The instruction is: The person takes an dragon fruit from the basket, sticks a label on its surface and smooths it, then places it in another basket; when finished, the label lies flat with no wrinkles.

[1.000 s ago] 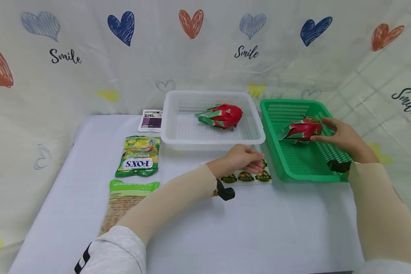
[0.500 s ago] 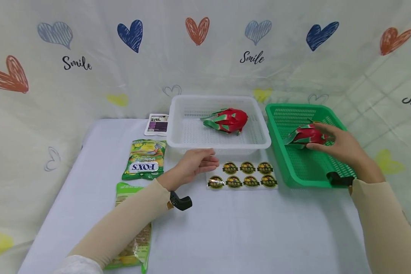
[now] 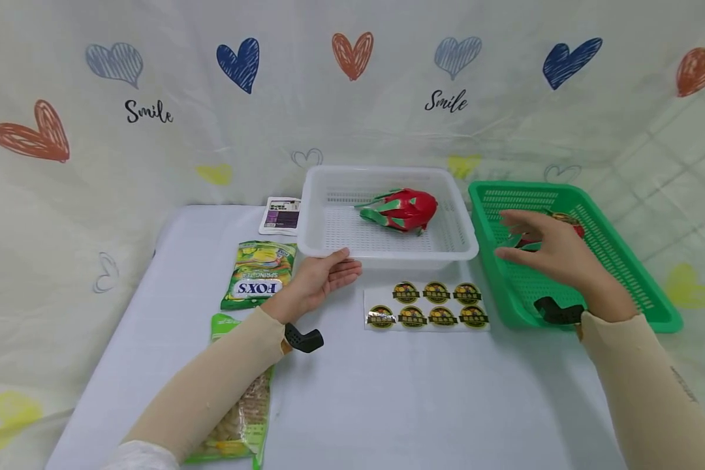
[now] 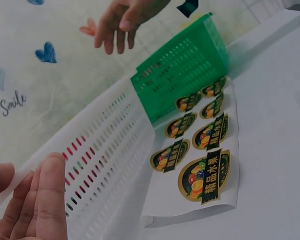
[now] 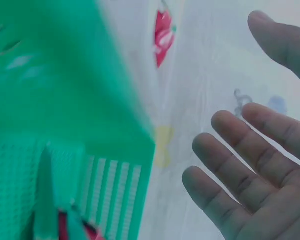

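Note:
In the head view a white plastic basket (image 3: 388,256) holds one red dragon fruit (image 3: 407,210) with green scales. My left hand (image 3: 317,279) is at its front left corner; in the left wrist view the thumb (image 4: 0,177) and fingers (image 4: 51,200) pinch the basket's rim between them. To the right, a green basket (image 3: 634,274) holds a second dragon fruit (image 3: 577,228), mostly hidden behind my right hand (image 3: 555,251). That hand hovers above the green basket's left side, with spread fingers (image 5: 255,175) and nothing held in the right wrist view.
A sheet of round fruit stickers (image 3: 427,307) lies before the white basket. On the left are a green FOX'S candy bag (image 3: 260,271), a purple-and-white packet (image 3: 281,217) and a green-edged food bag (image 3: 247,418) partly under the left forearm. A patterned curtain (image 3: 305,104) stands behind.
My left hand has drawn back left from over the sticker sheet to the white basket's rim. My right hand has come off the dragon fruit in the green basket and shifted left.

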Demonstrator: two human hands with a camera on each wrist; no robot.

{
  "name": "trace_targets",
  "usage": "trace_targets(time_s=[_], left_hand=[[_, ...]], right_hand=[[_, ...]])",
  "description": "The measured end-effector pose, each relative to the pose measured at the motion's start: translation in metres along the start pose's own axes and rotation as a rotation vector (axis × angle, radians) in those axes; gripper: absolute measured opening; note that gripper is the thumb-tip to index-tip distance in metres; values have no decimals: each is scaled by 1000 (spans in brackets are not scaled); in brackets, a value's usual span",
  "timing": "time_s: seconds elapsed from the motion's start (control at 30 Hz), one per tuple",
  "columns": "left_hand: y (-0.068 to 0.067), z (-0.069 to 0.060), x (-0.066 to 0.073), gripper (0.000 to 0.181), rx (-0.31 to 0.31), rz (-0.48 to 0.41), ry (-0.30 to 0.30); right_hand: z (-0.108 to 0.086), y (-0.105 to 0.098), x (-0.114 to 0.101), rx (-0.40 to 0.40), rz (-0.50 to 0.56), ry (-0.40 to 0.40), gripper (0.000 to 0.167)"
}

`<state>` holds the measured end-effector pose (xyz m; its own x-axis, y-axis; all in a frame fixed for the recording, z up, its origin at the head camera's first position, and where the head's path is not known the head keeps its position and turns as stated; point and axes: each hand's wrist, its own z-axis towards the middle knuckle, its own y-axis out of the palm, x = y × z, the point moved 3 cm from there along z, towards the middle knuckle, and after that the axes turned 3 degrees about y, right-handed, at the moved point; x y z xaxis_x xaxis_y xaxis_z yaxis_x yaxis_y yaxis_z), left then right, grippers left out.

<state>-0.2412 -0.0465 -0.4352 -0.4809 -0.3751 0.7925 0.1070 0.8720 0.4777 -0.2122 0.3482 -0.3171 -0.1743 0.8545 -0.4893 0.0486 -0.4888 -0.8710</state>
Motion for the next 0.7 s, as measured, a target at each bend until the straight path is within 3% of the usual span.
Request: trace_targets(time_s=[0.23,0.4,0.5,0.7], left_hand=[[-2,0,5,44,-1,2,0],[0,0,6,36,-14,8,11],[1,0,6,41,-26,13,12],[-3,0,5,34,-19,3,-2]], right_hand=[[43,11,-30,-37,-20,-49,65],[79,24,-39,-95,-31,-67,62],[100,33,-43,-136,-42,-69,62],[143,53,-51,-211,-84,-36,69]])
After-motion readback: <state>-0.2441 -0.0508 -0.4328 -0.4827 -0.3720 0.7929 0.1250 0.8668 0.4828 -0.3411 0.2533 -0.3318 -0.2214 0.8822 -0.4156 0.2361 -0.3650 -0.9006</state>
